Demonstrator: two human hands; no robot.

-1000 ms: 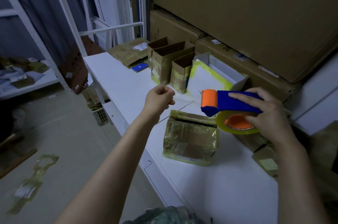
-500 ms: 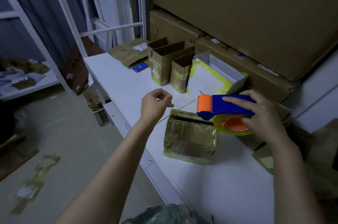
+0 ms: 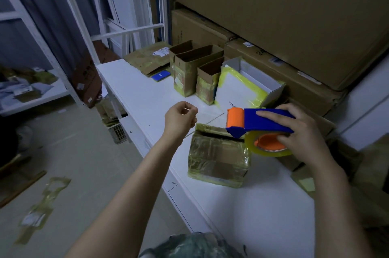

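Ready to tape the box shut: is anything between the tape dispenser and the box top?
Nothing visible. The right hand holds the tape dispenser just over the box, at its far right corner; the left hand is curled off its far left corner.

Left hand (image 3: pixel 180 118) curled, right hand (image 3: pixel 300 131) clasped

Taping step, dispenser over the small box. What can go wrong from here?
1. The tape dispenser in the right hand has its toothed edge facing the curled left hand. A quick pull might nick fingers.
2. The taped box sits close to the front edge of the table with neither hand on it. Pressing tape on could shove it off.
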